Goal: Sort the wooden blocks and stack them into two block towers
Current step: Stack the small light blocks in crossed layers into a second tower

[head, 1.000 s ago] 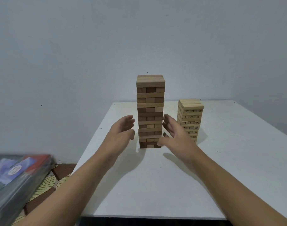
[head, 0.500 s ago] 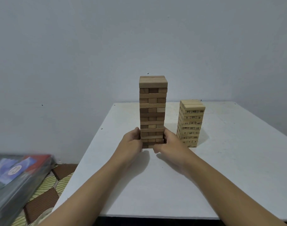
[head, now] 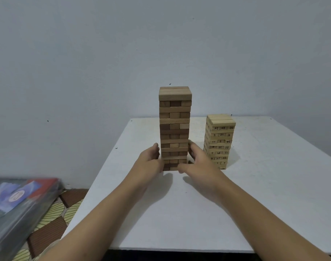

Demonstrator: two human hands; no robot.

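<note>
Wooden blocks in mixed light and dark brown make up the tall tower (head: 175, 127), which stands upright on the white surface (head: 273, 185), its layers laid crosswise in threes. The person's left hand (head: 149, 163) lies against the left side of this tower's lower layers, its fingers (head: 155, 147) fairly straight and pressed flat to the wood, not wrapped round it, with the thumb reaching toward the front of the base. The right hand (head: 201, 164) mirrors it on the tower's right side, fingers extended upward along the lower layers and close against them, thumb tip touching the front of the bottom rows; whether every fingertip meets the wood cannot be told. Neither hand clasps a loose block. To the right of the tall tower and a little behind it stands the short tower (head: 220, 136) of pale numbered blocks, near but apart from it, and also upright on the surface. Behind the tall tower rises a plain grey wall (head: 104, 53). Far to its left and nearer the camera, off the surface, a glossy flat box (head: 16, 204) shows blurred, above a floor (head: 53, 213) of brown and yellow patterned tiles.
</note>
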